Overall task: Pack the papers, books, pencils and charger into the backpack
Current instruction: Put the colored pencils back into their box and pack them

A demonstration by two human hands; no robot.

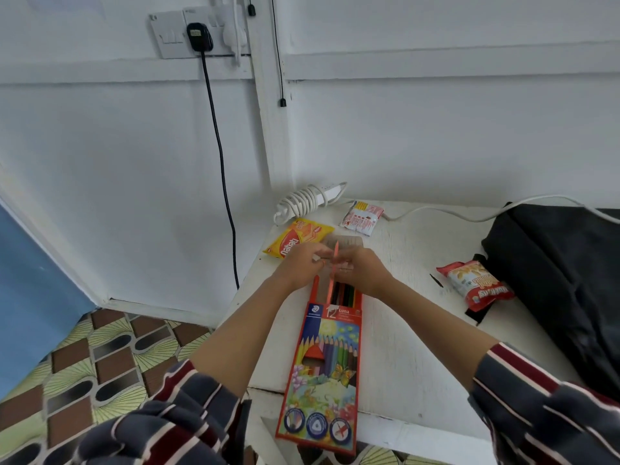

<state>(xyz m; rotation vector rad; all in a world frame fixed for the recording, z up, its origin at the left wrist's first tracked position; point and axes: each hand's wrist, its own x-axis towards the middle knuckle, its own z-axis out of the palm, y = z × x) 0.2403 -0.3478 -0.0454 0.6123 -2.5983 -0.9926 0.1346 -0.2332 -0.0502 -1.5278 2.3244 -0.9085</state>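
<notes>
Two striped sleeves frame the near edge, and between them a pencil box lies lengthwise on the table, its near end overhanging the edge and its far flap open. At that open mouth the right hand pinches an orange pencil. The left hand is curled against it, but I cannot tell what it grips. To do this well, the pencil should slide in point first alongside the dark ones already seated, with the box steadied so it does not tip off the edge, before the flap is closed. Counted: one box printed "12", one loose pencil, three snack packets, one coiled power strip and one black backpack at the right. No papers or books are in view.
</notes>
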